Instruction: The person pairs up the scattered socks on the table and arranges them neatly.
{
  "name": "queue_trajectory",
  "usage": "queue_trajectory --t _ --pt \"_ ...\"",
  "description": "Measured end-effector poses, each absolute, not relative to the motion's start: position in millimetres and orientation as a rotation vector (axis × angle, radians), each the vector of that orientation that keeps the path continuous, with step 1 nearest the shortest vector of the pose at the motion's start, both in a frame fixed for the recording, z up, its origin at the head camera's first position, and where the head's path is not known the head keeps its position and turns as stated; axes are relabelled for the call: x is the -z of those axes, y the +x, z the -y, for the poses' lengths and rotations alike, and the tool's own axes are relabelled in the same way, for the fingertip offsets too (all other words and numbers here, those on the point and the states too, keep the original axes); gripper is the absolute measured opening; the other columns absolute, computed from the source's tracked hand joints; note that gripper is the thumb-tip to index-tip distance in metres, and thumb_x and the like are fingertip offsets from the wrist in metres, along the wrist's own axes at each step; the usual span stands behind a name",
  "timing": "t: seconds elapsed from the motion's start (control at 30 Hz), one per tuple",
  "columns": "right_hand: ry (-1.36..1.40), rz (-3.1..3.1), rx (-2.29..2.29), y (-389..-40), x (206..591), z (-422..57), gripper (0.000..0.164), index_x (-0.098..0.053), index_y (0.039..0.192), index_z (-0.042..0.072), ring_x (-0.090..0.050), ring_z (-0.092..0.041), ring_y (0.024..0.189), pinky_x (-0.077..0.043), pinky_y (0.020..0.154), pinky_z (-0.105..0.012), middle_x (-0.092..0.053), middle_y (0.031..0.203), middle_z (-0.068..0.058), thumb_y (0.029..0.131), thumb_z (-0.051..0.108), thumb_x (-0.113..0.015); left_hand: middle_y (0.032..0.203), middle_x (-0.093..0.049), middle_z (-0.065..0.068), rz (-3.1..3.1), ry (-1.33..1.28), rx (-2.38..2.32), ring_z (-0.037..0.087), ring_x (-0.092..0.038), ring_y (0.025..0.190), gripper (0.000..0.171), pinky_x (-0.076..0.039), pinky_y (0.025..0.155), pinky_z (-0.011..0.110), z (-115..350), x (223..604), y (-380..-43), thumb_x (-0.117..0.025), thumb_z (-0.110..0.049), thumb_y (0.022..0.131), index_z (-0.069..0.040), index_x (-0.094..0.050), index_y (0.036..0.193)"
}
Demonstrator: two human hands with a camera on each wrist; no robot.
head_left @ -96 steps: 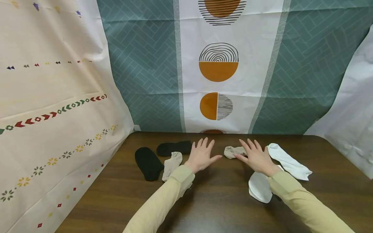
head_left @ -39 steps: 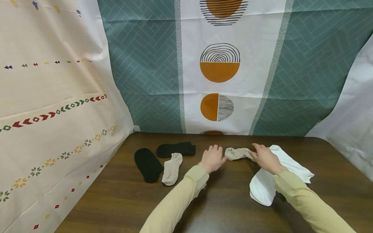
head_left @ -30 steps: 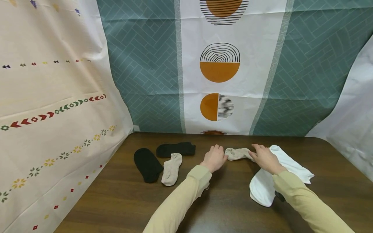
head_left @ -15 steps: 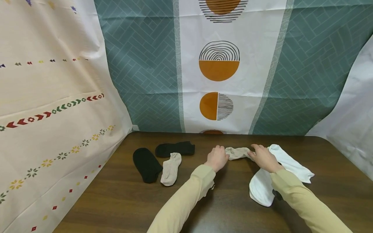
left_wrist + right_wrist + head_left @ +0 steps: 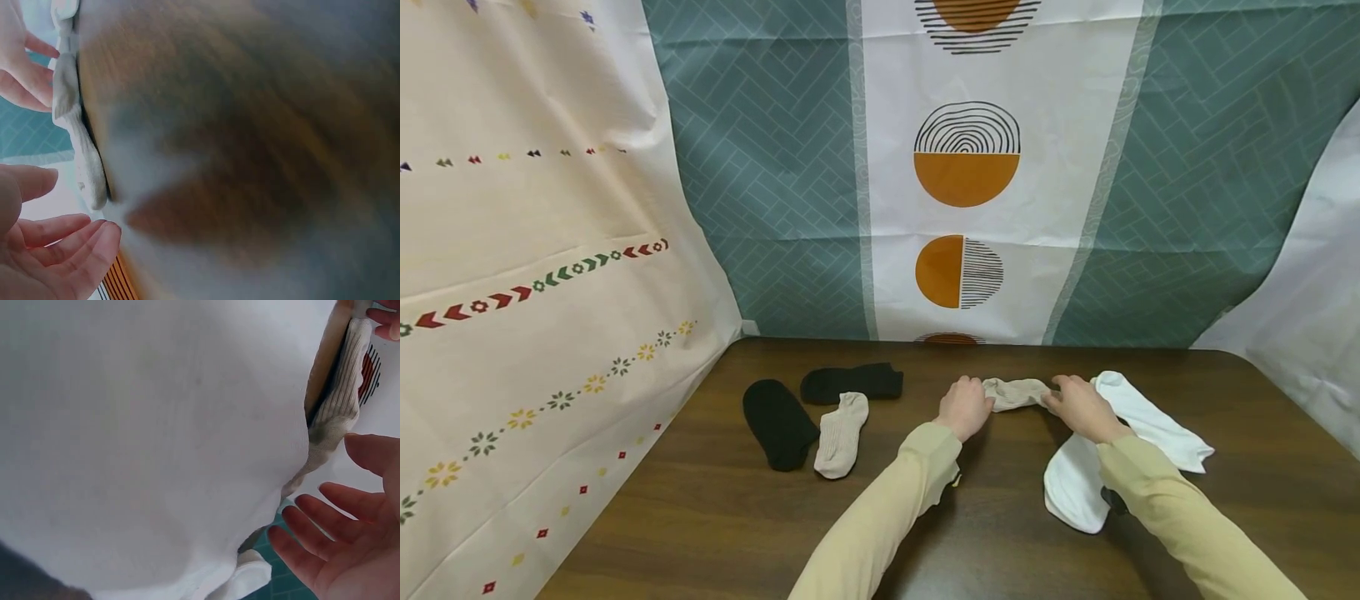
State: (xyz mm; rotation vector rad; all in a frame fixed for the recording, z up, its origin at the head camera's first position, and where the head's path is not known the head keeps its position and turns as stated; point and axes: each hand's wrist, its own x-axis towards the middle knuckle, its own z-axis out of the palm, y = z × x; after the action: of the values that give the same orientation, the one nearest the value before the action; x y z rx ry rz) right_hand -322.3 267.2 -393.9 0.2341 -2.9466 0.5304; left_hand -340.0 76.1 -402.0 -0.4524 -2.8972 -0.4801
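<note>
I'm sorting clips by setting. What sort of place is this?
Probably an indoor tabletop filming corner, though the room beyond is hidden: a brown table with a teal-and-white patterned cloth hanging behind it, a cream patterned cloth along the left, and socks laid out on top.

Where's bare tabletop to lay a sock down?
Front left, table lies bare between patterned cloth and left sleeve; also front centre, between both sleeves. Crowded: around the right hand, with white socks and a beige sock.
</note>
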Motion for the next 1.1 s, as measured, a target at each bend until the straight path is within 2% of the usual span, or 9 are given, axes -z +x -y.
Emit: queue_trajectory --t 0.33,0.47,0.67,0.77,0.9,0.97,1.1 --pt "0.236 2.975 -0.570 -323.2 398.5 -270.1 0.038 -0.051 0.107 -0.017 -0.050 -0.045 0.093 -0.041 0.071 -0.053 -0.052 0.101 -0.033 0.088 0.016 -0.054 0.084 -0.055 0.006 2.919 -0.410 0.484 0.021 -0.057 0.081 0.026 -0.048 0.057 0.033 -79.3 406.0 -340.1 -0.059 -0.028 0.086 -0.004 -0.066 0.093" --pt "0.247 2.985 -0.560 -325.1 399.0 -270.8 0.033 -0.053 0.100 -0.015 -0.053 -0.040 0.086 -0.042 0.067 -0.049 -0.055 0.092 -0.027 0.086 0.015 -0.056 0.083 -0.055 0.006 2.915 -0.396 0.455 0.021 -0.057 0.080 0.024 -0.047 0.057 0.033 -77.6 404.5 -342.3 -0.059 -0.027 0.086 -0.005 -0.066 0.089" --pt "0.263 2.997 -0.532 -327.5 397.6 -271.0 0.036 -0.053 0.100 -0.017 -0.053 -0.041 0.087 -0.042 0.070 -0.048 -0.055 0.092 -0.028 0.085 0.015 -0.060 0.082 -0.055 0.007 2.909 -0.417 0.425 0.022 -0.056 0.079 0.021 -0.047 0.057 0.034 -75.6 403.1 -345.9 -0.059 -0.025 0.086 -0.006 -0.069 0.085" --pt "0.293 2.992 -0.555 -329.0 397.9 -270.6 0.028 -0.054 0.090 -0.014 -0.053 -0.033 0.076 -0.042 0.066 -0.045 -0.055 0.080 -0.020 0.084 0.013 -0.060 0.082 -0.055 0.007 2.912 -0.426 0.422 0.022 -0.056 0.079 0.020 -0.047 0.057 0.034 -75.5 403.8 -347.3 -0.059 -0.024 0.086 -0.007 -0.069 0.084" --pt "0.321 2.975 -0.582 -330.7 399.0 -269.7 0.020 -0.052 0.077 -0.006 -0.045 -0.025 0.065 -0.038 0.060 -0.040 -0.047 0.068 -0.009 0.082 0.011 -0.061 0.083 -0.055 0.006 2.917 -0.411 0.423 0.021 -0.056 0.080 0.018 -0.047 0.057 0.034 -77.3 402.6 -347.2 -0.059 -0.023 0.085 -0.008 -0.069 0.081" --pt "0.325 2.968 -0.587 -330.9 399.7 -269.4 0.019 -0.051 0.076 -0.005 -0.044 -0.024 0.065 -0.037 0.060 -0.040 -0.045 0.068 -0.008 0.081 0.010 -0.062 0.084 -0.055 0.006 2.927 -0.404 0.417 0.021 -0.055 0.081 0.018 -0.047 0.058 0.034 -78.8 402.0 -347.1 -0.059 -0.024 0.085 -0.009 -0.069 0.082" --pt "0.328 2.961 -0.596 -330.5 399.3 -267.9 0.023 -0.056 0.087 -0.012 -0.050 -0.029 0.071 -0.041 0.065 -0.044 -0.053 0.076 -0.015 0.080 0.008 -0.064 0.085 -0.055 0.005 2.937 -0.400 0.400 0.021 -0.055 0.082 0.018 -0.047 0.058 0.034 -79.1 403.7 -349.7 -0.060 -0.025 0.085 -0.010 -0.070 0.085"
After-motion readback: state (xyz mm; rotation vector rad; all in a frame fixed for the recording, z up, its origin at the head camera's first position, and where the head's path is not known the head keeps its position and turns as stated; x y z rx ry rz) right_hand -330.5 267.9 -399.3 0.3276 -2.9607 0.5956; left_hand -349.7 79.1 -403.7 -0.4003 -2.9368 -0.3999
